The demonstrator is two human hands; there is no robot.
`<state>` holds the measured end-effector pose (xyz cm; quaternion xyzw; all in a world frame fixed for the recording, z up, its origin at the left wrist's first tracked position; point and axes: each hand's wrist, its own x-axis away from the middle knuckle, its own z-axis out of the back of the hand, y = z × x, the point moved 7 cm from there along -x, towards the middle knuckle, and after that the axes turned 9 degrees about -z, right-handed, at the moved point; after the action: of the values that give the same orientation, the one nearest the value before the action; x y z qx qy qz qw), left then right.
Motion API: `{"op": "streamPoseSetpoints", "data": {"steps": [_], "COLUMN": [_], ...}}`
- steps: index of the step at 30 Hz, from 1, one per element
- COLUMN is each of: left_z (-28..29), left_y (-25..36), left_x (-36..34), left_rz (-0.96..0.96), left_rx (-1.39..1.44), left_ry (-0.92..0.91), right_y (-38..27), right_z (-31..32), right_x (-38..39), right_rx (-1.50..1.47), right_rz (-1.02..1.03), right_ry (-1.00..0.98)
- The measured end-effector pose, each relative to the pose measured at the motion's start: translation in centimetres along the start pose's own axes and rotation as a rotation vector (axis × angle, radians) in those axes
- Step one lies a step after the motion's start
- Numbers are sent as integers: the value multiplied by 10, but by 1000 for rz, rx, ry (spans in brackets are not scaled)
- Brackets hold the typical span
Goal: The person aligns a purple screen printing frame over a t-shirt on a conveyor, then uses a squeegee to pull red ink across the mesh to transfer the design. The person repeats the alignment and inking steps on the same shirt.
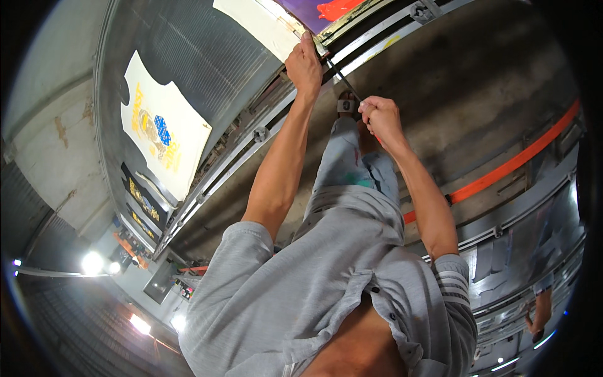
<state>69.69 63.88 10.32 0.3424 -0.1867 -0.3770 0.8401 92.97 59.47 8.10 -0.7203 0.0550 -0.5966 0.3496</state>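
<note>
My left hand (304,68) is closed at the near corner of a printing screen frame (353,24), its thumb pointing up along the edge. Inside that frame shows purple mesh with a patch of red ink (339,8). A thin dark rod (343,76) slants from the frame's corner down to my right hand (381,118), whose fingers are wrapped round its lower end. Partly beneath the screen, left of my left hand, a pale fabric piece (260,26) lies flat on the long dark table (182,47).
Further left on the table lies a white shirt panel (164,122) with a yellow and blue print, then dark printed panels (143,198). A metal rail (254,139) edges the table. An orange-red bar (512,164) runs behind me on the right. Another person's arm (540,311) shows at lower right.
</note>
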Motion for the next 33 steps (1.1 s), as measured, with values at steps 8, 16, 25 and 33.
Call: {"op": "streamPoseSetpoints", "data": {"steps": [8, 16, 25, 33], "left_z": [10, 16, 65, 45], "left_y": [10, 7, 23, 13], "left_x": [7, 9, -77, -242], "left_rz": [56, -102, -88, 46], "left_rx": [113, -101, 38, -132], "left_ry": [27, 175, 414, 483], "right_y": [-11, -59, -323, -506], "right_z": [14, 87, 206, 220], "right_x": [12, 55, -41, -204], "right_rx": [58, -91, 453, 1094], "right_rz": [-18, -80, 401, 821], "right_ry": [-160, -265, 238, 605]}}
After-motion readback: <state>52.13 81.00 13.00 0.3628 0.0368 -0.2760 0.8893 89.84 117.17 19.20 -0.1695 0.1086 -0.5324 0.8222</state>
